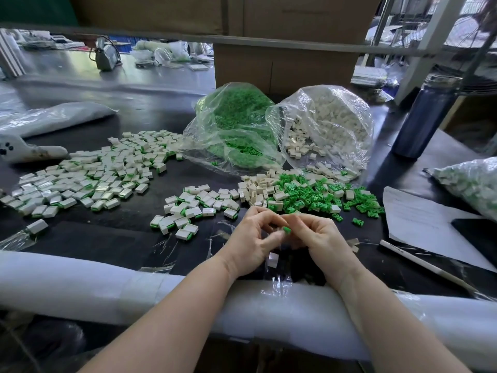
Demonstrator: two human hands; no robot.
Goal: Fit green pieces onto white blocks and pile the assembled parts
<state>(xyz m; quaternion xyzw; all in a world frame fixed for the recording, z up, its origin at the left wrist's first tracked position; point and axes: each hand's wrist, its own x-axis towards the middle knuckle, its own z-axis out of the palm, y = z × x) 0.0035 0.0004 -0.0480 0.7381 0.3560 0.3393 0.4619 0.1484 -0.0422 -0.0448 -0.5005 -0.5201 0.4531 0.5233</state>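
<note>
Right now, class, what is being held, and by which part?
A small green plastic piece, pinched at its end between the fingers of both hands; more cannot be told.

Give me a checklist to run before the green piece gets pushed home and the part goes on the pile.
1. Green piece held at the fingertips of both hands: ok.
2. White block in the left hand: cannot tell, fingers hide it.
3. Right hand grip on the piece: ok, pinched.
4. Piece lined up with its block: cannot tell.
5. Near pile of assembled parts left of the hands, path unobstructed: ok.
6. Loose green and white stock just beyond the hands: ok.
</note>
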